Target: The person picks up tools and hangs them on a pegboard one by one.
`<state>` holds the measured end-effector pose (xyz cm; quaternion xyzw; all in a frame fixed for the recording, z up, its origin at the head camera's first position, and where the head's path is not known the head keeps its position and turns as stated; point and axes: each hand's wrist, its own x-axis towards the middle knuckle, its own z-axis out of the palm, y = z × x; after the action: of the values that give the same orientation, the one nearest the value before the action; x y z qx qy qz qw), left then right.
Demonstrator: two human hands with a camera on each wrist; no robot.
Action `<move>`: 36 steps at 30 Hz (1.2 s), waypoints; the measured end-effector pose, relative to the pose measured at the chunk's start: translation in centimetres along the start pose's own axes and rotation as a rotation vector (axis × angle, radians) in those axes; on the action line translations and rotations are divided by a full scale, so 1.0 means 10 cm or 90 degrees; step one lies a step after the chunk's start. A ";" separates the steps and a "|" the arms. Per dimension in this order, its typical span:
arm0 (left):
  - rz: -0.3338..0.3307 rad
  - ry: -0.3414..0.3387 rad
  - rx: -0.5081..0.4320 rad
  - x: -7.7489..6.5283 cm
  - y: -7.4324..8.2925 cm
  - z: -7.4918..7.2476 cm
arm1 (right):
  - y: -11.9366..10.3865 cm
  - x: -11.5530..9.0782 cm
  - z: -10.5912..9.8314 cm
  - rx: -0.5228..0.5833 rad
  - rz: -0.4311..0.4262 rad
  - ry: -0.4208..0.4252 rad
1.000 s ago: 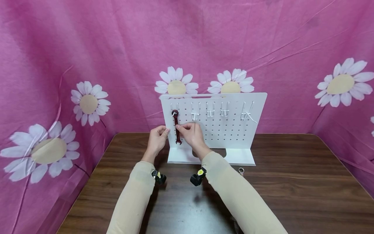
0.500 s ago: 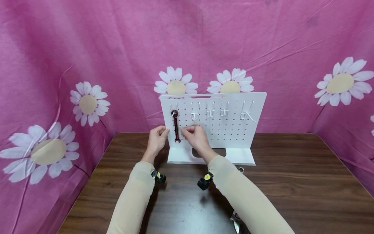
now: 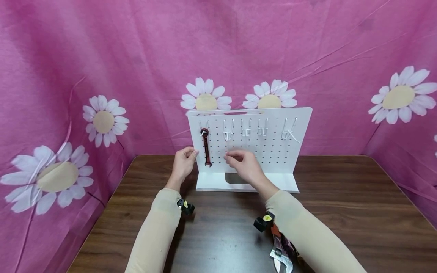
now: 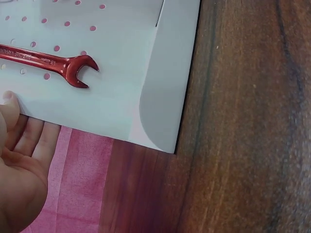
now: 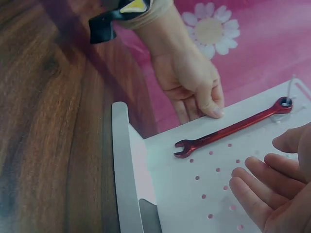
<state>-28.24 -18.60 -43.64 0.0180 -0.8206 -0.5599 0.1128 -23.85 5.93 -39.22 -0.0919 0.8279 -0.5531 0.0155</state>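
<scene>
A red combination wrench (image 3: pixel 206 148) hangs by its ring end from the leftmost hook of a white pegboard (image 3: pixel 280 148). Its forked end (image 4: pixel 77 71) points down along the board in the left wrist view. My left hand (image 3: pixel 182 166) pinches the board's left edge, thumb on the front face and fingers behind. To the right of the wrench, my right hand (image 3: pixel 246 166) is in front of the board, holding nothing. Its fingers (image 5: pixel 265 179) are loosely bent and apart from the wrench in the right wrist view.
More white wire hooks (image 3: pixel 262 129) line the upper part of the board. On the brown wooden table (image 3: pixel 345 197), an adjustable wrench (image 3: pixel 281 254) lies partly under my right forearm, beside other partly hidden tools. A pink flowered curtain (image 3: pixel 239 45) surrounds the table.
My right hand has let go of the red wrench and moved right, away from it. The wrench stays hanging. My left hand keeps its place, and the adjustable wrench has come into view.
</scene>
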 end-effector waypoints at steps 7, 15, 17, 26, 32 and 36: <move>-0.003 0.002 0.005 -0.02 -0.01 -0.01 | 0.08 -0.18 -0.11 0.055 -0.016 0.006; -0.008 -0.003 0.008 -0.02 -0.02 0.01 | 0.19 -0.39 -0.29 0.057 -0.028 -0.011; -0.011 -0.002 0.009 -0.02 -0.03 0.01 | 0.21 -0.45 -0.34 0.050 -0.032 -0.017; -0.019 -0.017 0.010 -0.01 -0.03 -0.03 | 0.27 -0.68 -0.54 0.041 -0.036 -0.025; -0.027 -0.024 0.008 -0.01 0.00 -0.03 | 0.34 -0.83 -0.68 0.024 -0.023 -0.019; -0.020 -0.021 0.009 -0.01 0.01 -0.01 | 0.39 -0.93 -0.77 0.018 -0.009 -0.011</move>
<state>-28.09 -18.67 -43.50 0.0222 -0.8258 -0.5562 0.0900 -16.21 15.98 -40.55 -0.1024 0.8189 -0.5644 0.0201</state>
